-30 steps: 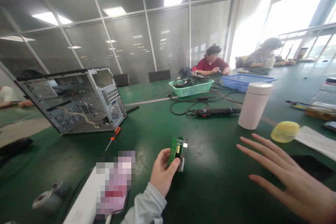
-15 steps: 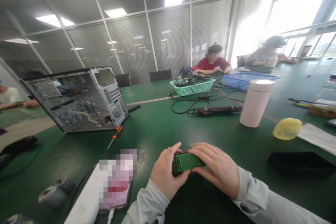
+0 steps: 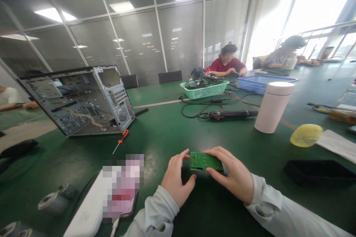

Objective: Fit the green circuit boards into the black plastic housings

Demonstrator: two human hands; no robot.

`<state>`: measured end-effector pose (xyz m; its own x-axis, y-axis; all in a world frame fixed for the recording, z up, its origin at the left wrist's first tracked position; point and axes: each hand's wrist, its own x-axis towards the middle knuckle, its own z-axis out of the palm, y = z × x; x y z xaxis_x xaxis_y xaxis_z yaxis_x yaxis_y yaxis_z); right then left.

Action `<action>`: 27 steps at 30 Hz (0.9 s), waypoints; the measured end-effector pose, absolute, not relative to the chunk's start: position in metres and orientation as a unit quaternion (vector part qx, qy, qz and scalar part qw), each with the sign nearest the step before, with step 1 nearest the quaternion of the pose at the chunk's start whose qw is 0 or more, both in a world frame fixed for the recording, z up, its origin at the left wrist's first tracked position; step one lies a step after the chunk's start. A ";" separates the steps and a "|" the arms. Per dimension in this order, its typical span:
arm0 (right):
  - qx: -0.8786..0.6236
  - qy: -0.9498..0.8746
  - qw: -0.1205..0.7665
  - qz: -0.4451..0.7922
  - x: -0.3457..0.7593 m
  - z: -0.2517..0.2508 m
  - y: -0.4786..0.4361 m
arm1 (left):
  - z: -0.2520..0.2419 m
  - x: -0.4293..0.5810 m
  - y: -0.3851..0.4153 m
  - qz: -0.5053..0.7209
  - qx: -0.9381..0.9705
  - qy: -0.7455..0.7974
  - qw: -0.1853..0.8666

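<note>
A small green circuit board (image 3: 204,160) is held a little above the table by my right hand (image 3: 235,174), thumb on the near edge and fingers over the far side. My left hand (image 3: 178,177) is beside the board's left end, thumb and fingers spread apart with a gap between them. The fingertips of that hand come near the board's left corner; whether they touch it I cannot tell. What lies under the board is mostly hidden.
An open computer case (image 3: 91,107) stands at the left, an orange-handled screwdriver (image 3: 122,137) before it. A power bank (image 3: 89,203) and phone (image 3: 125,189) lie near my left arm. Rightward are a black electric screwdriver (image 3: 230,114), pink bottle (image 3: 274,107) and black tray (image 3: 317,173). Co-workers sit beyond.
My left hand has opened away from the circuit board, its thumb dropping off the near edge. The board now lies flatter and slightly higher, in my right hand.
</note>
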<state>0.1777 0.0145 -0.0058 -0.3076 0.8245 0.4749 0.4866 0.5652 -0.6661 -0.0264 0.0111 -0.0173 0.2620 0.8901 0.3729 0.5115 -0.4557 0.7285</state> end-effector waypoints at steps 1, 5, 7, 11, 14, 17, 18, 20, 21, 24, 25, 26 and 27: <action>-0.422 -0.747 0.421 0.293 0.177 -0.007 0.016 | -0.018 -0.026 0.011 0.392 0.758 0.462 0.240; -0.399 -0.586 0.401 0.580 0.173 -0.011 0.019 | -0.019 -0.027 0.010 0.389 0.772 0.452 0.222; -0.387 -0.545 0.388 0.635 0.172 -0.012 0.019 | -0.019 -0.028 0.010 0.383 0.779 0.447 0.217; -0.297 -0.364 0.379 0.797 0.172 -0.010 0.019 | -0.018 -0.027 0.010 0.367 0.787 0.444 0.220; -0.286 -0.294 0.375 0.831 0.174 -0.007 0.021 | -0.016 -0.026 0.011 0.364 0.789 0.443 0.223; -0.310 -0.282 0.385 0.822 0.175 -0.007 0.023 | -0.015 -0.026 0.010 0.363 0.789 0.439 0.229; -0.318 -0.277 0.391 0.818 0.175 -0.007 0.023 | -0.015 -0.026 0.010 0.363 0.789 0.438 0.232; -0.334 -0.274 0.405 0.806 0.175 -0.009 0.024 | -0.014 -0.026 0.009 0.363 0.787 0.440 0.236; -0.342 -0.274 0.411 0.799 0.174 -0.010 0.024 | -0.014 -0.025 0.009 0.362 0.786 0.442 0.237; -0.364 -0.292 0.435 0.770 0.176 -0.011 0.024 | -0.013 -0.025 0.008 0.353 0.784 0.451 0.239; -0.377 -0.321 0.438 0.750 0.179 -0.010 0.024 | -0.013 -0.025 0.008 0.350 0.785 0.452 0.239; -0.395 -0.367 0.439 0.718 0.183 -0.008 0.024 | -0.013 -0.025 0.008 0.347 0.786 0.453 0.239; -0.420 -0.426 0.442 0.668 0.190 -0.006 0.023 | -0.013 -0.025 0.008 0.345 0.786 0.455 0.239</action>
<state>0.1904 0.0234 -0.0061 -0.2557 0.9489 -0.1850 -0.2319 -0.2460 -0.9411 -0.0246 0.0077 -0.0128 0.3489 0.8791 0.3248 0.5494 -0.4726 0.6890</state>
